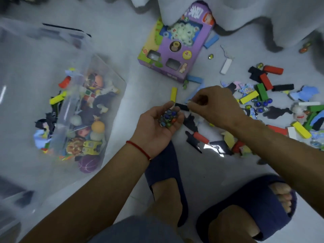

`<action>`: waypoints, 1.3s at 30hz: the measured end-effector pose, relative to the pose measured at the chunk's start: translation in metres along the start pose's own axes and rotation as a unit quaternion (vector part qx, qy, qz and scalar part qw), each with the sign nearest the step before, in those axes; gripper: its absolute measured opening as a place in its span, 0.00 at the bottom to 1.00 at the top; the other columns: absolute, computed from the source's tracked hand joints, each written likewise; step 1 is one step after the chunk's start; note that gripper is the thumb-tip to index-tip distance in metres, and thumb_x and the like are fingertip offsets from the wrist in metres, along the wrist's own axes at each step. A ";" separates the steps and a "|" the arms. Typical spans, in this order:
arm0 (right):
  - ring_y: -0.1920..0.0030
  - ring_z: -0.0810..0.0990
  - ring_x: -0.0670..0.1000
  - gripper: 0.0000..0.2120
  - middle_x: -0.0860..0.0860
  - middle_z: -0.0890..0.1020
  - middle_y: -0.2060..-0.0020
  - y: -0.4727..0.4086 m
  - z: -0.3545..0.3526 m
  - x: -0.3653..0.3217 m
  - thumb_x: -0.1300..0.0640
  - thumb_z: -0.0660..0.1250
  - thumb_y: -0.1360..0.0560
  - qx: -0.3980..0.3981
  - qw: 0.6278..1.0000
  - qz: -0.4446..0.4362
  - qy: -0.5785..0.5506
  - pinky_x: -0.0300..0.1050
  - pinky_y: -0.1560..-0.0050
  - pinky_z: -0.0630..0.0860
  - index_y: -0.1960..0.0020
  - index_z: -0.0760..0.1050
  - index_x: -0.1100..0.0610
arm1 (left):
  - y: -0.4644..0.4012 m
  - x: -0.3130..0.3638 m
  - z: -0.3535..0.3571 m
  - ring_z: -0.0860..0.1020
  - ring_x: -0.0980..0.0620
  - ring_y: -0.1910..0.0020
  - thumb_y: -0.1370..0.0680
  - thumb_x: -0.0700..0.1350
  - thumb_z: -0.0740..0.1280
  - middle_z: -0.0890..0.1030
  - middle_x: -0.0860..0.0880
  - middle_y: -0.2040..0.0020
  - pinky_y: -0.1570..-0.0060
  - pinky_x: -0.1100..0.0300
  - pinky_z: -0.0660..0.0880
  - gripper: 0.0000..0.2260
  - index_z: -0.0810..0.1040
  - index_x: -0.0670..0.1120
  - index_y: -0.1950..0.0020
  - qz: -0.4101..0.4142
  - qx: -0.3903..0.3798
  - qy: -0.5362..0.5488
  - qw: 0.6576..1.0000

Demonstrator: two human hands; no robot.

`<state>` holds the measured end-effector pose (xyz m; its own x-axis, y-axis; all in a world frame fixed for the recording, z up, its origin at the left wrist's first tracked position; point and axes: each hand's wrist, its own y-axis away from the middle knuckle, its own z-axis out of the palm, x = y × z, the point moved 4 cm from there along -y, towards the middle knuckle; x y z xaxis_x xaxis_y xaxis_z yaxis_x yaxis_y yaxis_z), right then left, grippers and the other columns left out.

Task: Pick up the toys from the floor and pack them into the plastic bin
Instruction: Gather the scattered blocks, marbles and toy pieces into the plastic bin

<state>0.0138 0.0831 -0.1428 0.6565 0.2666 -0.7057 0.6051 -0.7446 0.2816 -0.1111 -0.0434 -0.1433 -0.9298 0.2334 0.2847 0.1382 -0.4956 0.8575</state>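
Left hand (157,127) is palm up, fingers curled into a cup around a little pile of marbles (167,117), red string on that wrist. Right hand (213,104) sits just beside it, knuckles up, fingertips pinched together at the cup's edge; whatever they're pinching is too small and blurry to tell (might be a marble, can't say). Both forearms come in from the bottom of the shot, right one crossing over the scattered stuff.

Under the hands there's a yellow block (173,94) and a black block (181,106) on the floor (122,25), partly covered by the fingers. More marbles (261,103) and blocks lie off to the right, some cut off by the frame edge. Purple box (177,44) is further up, its top tucked under grey cloth.

The bin (98,64) is on the left, well apart from the hands, already holding a jumble of toys, but its walls are cloudy so most of it is hard to make out
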 end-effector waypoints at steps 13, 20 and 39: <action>0.54 0.82 0.58 0.11 0.64 0.77 0.51 0.004 -0.007 -0.312 0.67 0.60 0.25 -0.332 0.851 0.113 -0.391 0.50 0.48 0.83 0.43 0.74 0.66 | 0.218 0.174 -0.057 0.77 0.37 0.40 0.24 0.34 0.61 0.79 0.35 0.45 0.37 0.47 0.74 0.13 0.76 0.31 0.42 0.227 0.028 0.041 0.973; 0.55 0.82 0.61 0.10 0.63 0.77 0.48 0.001 0.020 -0.334 0.60 0.66 0.24 -0.227 0.912 0.120 -0.321 0.55 0.47 0.82 0.46 0.73 0.65 | 0.243 0.204 -0.103 0.72 0.32 0.43 0.31 0.39 0.64 0.65 0.41 0.36 0.40 0.29 0.68 0.25 0.66 0.40 0.34 0.249 0.098 0.052 0.962; 0.40 0.76 0.63 0.23 0.59 0.72 0.37 0.093 0.024 0.026 0.53 0.68 0.25 -0.063 0.959 0.161 0.226 0.55 0.44 0.76 0.32 0.69 0.55 | 0.013 -0.016 -0.014 0.78 0.45 0.48 0.27 0.41 0.71 0.79 0.44 0.45 0.45 0.54 0.76 0.12 0.78 0.45 0.44 0.198 -0.014 -0.743 0.639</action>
<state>0.0762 0.0058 -0.1506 0.9291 0.2951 -0.2228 0.3696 -0.7607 0.5337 -0.0997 -0.0654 -0.1429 0.5295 0.6117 0.5877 0.2365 -0.7718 0.5902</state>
